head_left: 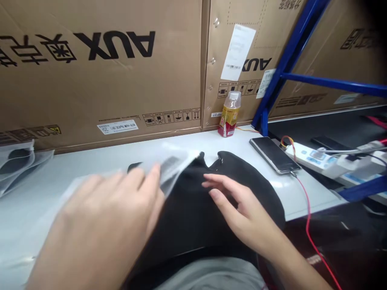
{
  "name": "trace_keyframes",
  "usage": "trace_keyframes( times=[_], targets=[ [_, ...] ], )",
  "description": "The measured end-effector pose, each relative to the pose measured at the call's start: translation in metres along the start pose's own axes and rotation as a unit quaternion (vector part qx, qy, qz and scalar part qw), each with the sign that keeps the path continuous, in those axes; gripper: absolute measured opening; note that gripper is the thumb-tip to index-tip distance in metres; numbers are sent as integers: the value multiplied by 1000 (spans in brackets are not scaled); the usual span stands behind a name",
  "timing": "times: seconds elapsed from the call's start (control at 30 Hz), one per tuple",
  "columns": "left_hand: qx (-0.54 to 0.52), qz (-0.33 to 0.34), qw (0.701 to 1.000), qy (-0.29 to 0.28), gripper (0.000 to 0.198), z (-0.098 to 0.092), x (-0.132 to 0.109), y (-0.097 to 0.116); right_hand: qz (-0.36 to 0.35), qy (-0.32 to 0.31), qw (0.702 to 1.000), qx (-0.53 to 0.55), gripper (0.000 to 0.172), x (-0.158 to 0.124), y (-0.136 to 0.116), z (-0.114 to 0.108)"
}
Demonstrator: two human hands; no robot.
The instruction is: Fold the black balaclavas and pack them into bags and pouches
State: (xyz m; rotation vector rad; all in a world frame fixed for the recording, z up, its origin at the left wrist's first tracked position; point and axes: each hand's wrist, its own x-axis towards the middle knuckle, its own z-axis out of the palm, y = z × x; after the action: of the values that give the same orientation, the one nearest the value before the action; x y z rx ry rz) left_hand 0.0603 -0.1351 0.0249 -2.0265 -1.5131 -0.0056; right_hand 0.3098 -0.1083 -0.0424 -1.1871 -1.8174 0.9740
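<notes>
A black cloth garment (193, 213) lies folded in a heap on the white table top (232, 147), its far end partly inside a clear plastic bag (173, 169). My left hand (99, 217) is over the bag near its edge and seems to hold the film, which hides part of the garment. My right hand (238, 205) rests lightly on the black cloth with its fingers apart and holds nothing.
Large cardboard cartons (99, 68) stand along the table's far edge, with a blue metal rack (287, 60) at right. A plastic drink bottle (229, 114), a smartphone (273, 155) on a red charging cable, and a white power strip (311, 159) sit on the right. Bagged items (15, 165) lie at far left.
</notes>
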Motion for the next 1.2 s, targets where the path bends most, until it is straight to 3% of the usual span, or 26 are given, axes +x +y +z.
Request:
trace_keyframes(
  times=[0.07,0.13,0.2,0.33,0.47,0.6,0.77,0.87,1.03,1.2],
  targets=[
    [-97,83,992,25,36,-9,-28,31,26,-40,996,73,32,-1,-7,18],
    [-194,139,971,10,32,-8,-36,49,28,-53,996,65,32,-1,-11,29],
    [-263,137,955,-15,35,-3,-23,50,23,-41,998,42,34,2,-11,32],
    [-352,41,935,-9,32,13,29,24,19,-69,991,111,36,15,-11,26],
    [-470,71,875,-92,33,28,58,15,46,-59,981,178,46,26,-10,21],
    [-498,45,862,-88,35,35,57,22,58,-10,990,132,48,29,-4,24],
    [-533,52,840,-87,34,38,54,26,77,-33,989,126,49,27,0,28],
    [-534,39,842,-70,33,38,54,25,57,-28,994,89,47,23,-7,27],
    [-519,-30,853,-39,34,42,55,19,47,-76,996,13,45,8,-24,25],
    [-493,-74,867,-19,37,48,58,4,62,-132,989,12,45,-5,-34,28]
  ],
)
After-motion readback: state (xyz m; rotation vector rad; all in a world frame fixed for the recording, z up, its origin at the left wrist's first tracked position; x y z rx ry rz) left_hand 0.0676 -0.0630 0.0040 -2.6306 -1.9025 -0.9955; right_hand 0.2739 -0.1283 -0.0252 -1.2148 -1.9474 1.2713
